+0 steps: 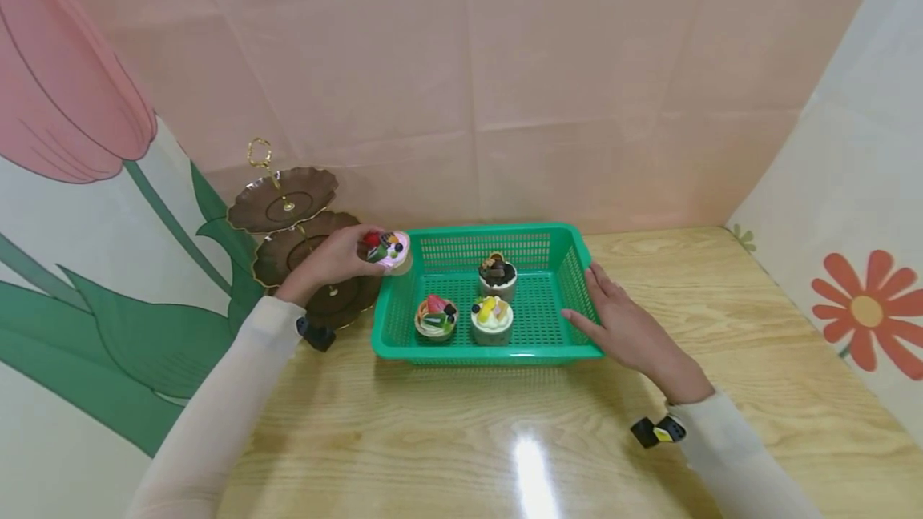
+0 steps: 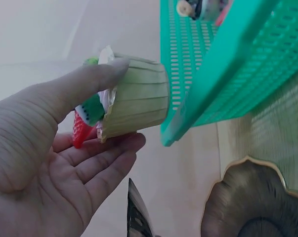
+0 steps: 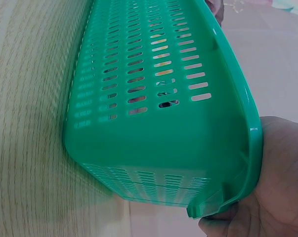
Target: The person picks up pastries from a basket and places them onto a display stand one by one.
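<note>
One pink-topped cupcake [image 1: 394, 250] is pinched in our left hand [image 1: 337, 255], near the rear left corner of the green basket [image 1: 490, 352]. We grip the basket's right wall with our right hand [image 1: 626, 323]. Inside the basket we see three more cupcakes [image 1: 493, 327]; left of it, a brown tiered stand [image 1: 252, 205]; beneath it, a wooden table [image 1: 404, 439].

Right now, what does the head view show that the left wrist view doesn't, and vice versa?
Head only: the right hand at the basket's right end, plus the red flower and pink tulip on the walls.

Left wrist only: the left hand from its palm side, and the pleats of the held cupcake down its wrapper.

Both: that hand pinching the cupcake, the green basket, part or all of the brown tiered stand, and wood table.
</note>
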`<state>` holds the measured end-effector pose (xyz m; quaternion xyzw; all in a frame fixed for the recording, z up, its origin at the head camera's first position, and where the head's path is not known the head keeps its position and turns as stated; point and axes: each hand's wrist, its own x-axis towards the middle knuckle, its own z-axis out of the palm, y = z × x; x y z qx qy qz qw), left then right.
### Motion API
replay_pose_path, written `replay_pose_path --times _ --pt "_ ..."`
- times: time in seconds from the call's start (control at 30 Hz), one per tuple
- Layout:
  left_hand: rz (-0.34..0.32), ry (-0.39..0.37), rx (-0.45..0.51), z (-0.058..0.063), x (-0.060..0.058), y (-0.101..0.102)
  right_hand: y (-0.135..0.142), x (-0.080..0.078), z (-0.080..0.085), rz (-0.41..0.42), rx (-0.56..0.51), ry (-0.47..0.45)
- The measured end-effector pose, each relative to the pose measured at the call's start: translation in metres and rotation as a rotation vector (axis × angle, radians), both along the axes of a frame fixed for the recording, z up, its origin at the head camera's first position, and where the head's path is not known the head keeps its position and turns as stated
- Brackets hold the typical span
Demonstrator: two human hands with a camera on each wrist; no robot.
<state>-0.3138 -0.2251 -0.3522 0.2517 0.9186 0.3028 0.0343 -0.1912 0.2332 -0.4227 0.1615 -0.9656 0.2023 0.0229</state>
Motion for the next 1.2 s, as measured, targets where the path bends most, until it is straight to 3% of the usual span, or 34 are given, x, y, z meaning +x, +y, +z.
replay_pose_path --times 0.23,0.57,0.77,1.2 --pt "0.069 -0.042 0.088 0.003 0.005 0.0 -0.001 0.0 0.0 0.001 -0.001 -0.006" --pt "0.143 0.005 0.035 0.015 0.017 -0.011 -0.001 -0.001 0.0 0.004 -0.004 -0.004" --pt "0.187 0.017 0.007 0.03 0.034 -0.016 -0.001 -0.001 0.0 0.006 -0.007 -0.003" --pt "0.188 -0.004 -0.059 0.065 0.07 -0.026 0.0 -0.001 0.0 0.007 0.0 0.003"
